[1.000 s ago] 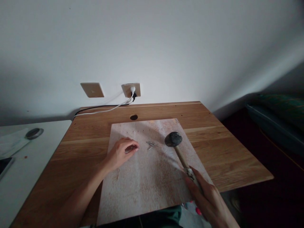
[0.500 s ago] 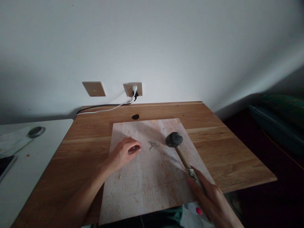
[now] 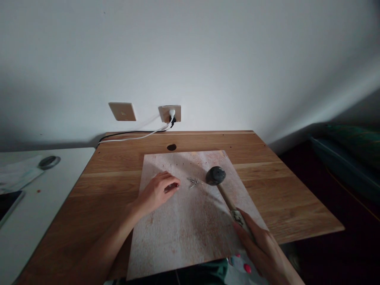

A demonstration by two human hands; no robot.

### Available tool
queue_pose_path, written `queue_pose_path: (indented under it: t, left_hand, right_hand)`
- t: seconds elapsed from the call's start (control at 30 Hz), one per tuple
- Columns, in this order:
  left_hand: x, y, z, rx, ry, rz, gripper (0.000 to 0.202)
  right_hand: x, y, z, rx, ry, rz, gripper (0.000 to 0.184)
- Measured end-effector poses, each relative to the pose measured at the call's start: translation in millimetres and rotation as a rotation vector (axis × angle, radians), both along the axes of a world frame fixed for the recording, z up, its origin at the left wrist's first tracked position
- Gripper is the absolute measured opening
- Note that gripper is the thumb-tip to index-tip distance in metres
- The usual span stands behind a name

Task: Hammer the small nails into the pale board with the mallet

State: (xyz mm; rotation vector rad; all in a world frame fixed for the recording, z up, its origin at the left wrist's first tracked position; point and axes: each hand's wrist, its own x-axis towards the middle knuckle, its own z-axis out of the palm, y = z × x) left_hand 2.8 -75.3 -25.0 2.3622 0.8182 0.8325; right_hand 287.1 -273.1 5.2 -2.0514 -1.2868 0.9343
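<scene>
A pale board (image 3: 190,225) lies on the wooden desk (image 3: 113,174), with a row of tiny dark dots near its far edge. My right hand (image 3: 261,253) is wrapped round the wooden handle of a hammer; its dark head (image 3: 215,175) rests on the board. A small heap of metal nails (image 3: 194,182) lies just left of the hammer head. My left hand (image 3: 158,192) rests on the board left of the nails, fingers curled with the tips pinched together; what they hold is too small to see.
Two wall plates (image 3: 122,111) sit above the desk; a white and a black cable (image 3: 133,136) run from the right one along the desk's back edge. A round hole (image 3: 171,147) is in the desk. A white table (image 3: 32,198) at left carries a round dark object (image 3: 49,162).
My view has shifted slightly, so everything sits a bit to the right. Both hands, the hammer and the nails keep their places on the board.
</scene>
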Motion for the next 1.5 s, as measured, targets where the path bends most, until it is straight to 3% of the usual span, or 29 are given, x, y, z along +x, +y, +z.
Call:
queue_pose_path:
  t: [0.13,0.33,0.53,0.67,0.93,1.1,1.33,1.5]
  left_hand:
    - [-1,1,-5.1,-0.032,-0.018,0.039,0.016]
    - [-1,3,-15.1,-0.048,-0.035,0.111,0.044]
    - [0,4,-14.9,-0.101,-0.058,0.110,0.057]
    - [1,4,-15.0,-0.112,-0.067,0.099,0.058]
    - [-2,3,-8.4,-0.148,-0.039,0.067,0.047]
    - [-1,4,-12.8,-0.129,-0.062,0.101,0.057]
    - [-1,6,-21.1,-0.123,-0.071,0.074,0.056]
    - [-4,3,-10.0,-0.110,-0.047,0.061,0.044]
  right_hand:
    - [-15,-5,-1.9,0.035,0.009,0.028,0.075]
    - [-38,2,-2.1,0.101,0.012,0.160,0.078]
    - [-41,6,-1.0,0.114,0.025,0.180,0.080]
    - [-38,7,-0.2,0.108,-0.012,0.190,0.078]
    - [-41,0,18.3,0.039,0.008,0.178,0.076]
    - [-46,8,17.7,0.125,-0.001,0.181,0.081]
    - [-29,1,24.6,0.135,0.003,0.035,0.076]
    - [-8,-6,20.7,0.052,0.077,-0.062,0.084]
